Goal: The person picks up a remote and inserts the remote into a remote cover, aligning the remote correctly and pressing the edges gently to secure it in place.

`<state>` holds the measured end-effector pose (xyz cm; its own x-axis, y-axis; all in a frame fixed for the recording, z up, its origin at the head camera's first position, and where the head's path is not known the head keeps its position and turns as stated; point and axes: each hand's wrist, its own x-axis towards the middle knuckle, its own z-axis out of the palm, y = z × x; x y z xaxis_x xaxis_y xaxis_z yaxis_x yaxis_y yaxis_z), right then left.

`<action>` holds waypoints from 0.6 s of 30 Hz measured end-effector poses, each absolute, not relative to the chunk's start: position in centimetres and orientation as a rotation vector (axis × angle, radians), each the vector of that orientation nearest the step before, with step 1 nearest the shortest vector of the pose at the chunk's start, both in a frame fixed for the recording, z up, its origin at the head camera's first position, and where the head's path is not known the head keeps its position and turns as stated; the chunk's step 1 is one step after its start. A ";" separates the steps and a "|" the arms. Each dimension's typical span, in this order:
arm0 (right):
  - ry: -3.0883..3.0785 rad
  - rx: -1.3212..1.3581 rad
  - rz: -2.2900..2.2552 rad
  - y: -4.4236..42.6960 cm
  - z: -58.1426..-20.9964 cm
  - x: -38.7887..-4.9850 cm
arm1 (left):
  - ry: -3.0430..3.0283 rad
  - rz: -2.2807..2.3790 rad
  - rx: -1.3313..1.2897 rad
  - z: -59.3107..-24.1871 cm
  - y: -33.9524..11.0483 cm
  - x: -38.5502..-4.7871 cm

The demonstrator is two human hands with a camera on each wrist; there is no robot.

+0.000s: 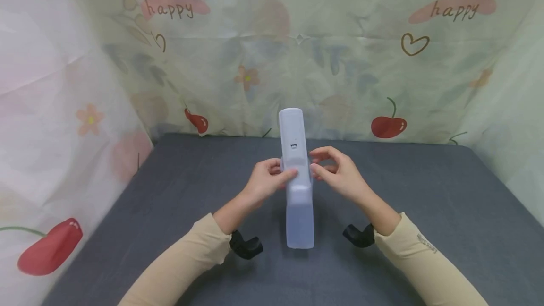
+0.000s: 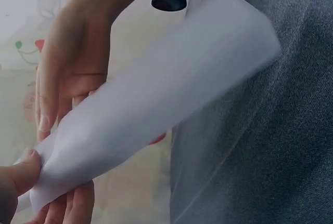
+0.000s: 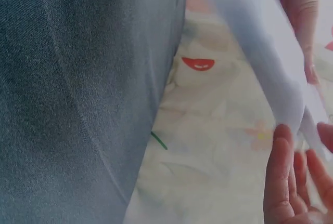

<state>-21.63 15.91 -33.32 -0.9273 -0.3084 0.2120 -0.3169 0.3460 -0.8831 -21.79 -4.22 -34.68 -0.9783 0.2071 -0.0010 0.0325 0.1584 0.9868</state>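
Note:
A long white plastic device (image 1: 298,197) stands lengthwise before me, its lower part boxy and its narrower upper part bearing a small dark slot. My left hand (image 1: 268,179) grips its middle, with the thumb across the near face and the fingers round the left side. My right hand (image 1: 340,174) is at the right side, fingers loosely bent; in the right wrist view a fingertip of the right hand (image 3: 291,187) meets the edge of the white device (image 3: 265,52). The left wrist view shows the device (image 2: 151,83) slightly blurred, with fingers beneath it.
A dark grey cloth covers the table (image 1: 191,249). Behind it hangs a patterned curtain (image 1: 340,74) with cherries, hearts and flowers, and another curtain (image 1: 55,155) runs along the left. Black wrist mounts (image 1: 246,247) sit by both cuffs.

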 end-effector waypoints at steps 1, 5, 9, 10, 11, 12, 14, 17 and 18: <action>-2.576 0.567 1.707 16.0 -33.3 -21.6 | 2.275 1.960 0.226 -34.7 -4.2 -21.8; -2.661 0.472 1.762 16.1 -33.4 -21.8 | 2.272 1.984 0.228 -34.9 -4.4 -21.9; -2.743 0.433 1.833 16.2 -33.6 -21.9 | 2.268 1.970 0.270 -34.9 -4.4 -21.8; -2.750 0.428 1.853 16.2 -33.6 -21.9 | 2.264 1.968 0.275 -34.8 -4.4 -21.8; -2.755 0.429 1.869 16.2 -33.6 -22.0 | 2.255 1.970 0.281 -34.8 -4.4 -21.9; -2.760 0.433 1.876 16.2 -33.6 -22.0 | 2.251 1.969 0.282 -34.8 -4.5 -21.8; -2.771 0.456 1.887 16.3 -33.5 -22.0 | 2.249 1.965 0.289 -34.6 -4.6 -21.8; -2.802 0.476 1.857 16.4 -33.4 -22.1 | 2.260 1.952 0.290 -34.5 -4.7 -21.8; -2.811 0.479 1.841 16.4 -33.4 -22.1 | 2.266 1.949 0.288 -34.5 -4.8 -21.7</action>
<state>-22.09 16.43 -33.37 -0.9289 -0.3659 -0.0565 -0.0944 0.3816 -0.9195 -21.74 -4.76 -34.50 -0.9720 0.2340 0.0194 0.0542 0.1434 0.9882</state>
